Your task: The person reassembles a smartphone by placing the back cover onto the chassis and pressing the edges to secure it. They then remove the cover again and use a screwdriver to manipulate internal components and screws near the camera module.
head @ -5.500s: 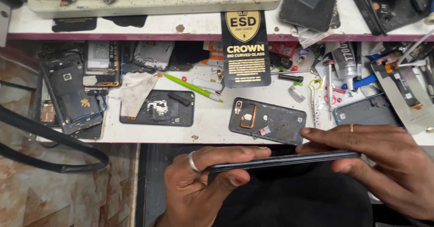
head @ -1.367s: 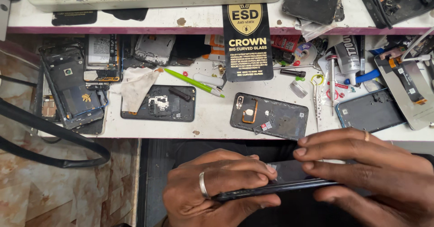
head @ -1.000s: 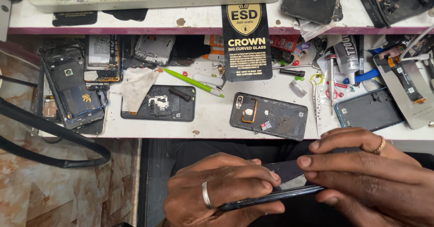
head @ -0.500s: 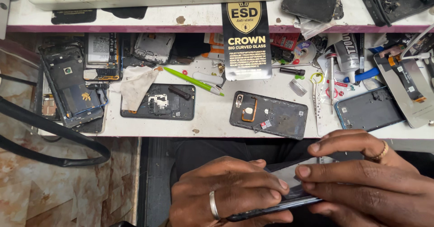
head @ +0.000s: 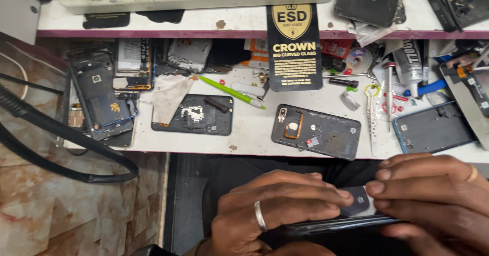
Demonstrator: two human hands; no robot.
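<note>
1. Evidently the dark phone (head: 351, 216) is held flat over the lap, below the bench edge (head: 204, 149), likely so both hands can press it.
2. Left hand (head: 270, 218) clamps its left end, fingers curled over the top.
3. Right hand (head: 433, 197) grips the right end; its underside contact is hidden.

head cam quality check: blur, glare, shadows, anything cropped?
Head view: white workbench evenly lit and sharp; soft shadow beneath the upper shelf; left hand and right hand, gripping the dark flat phone, slightly soft, cropped at the bottom edge; no strong glare.
</note>
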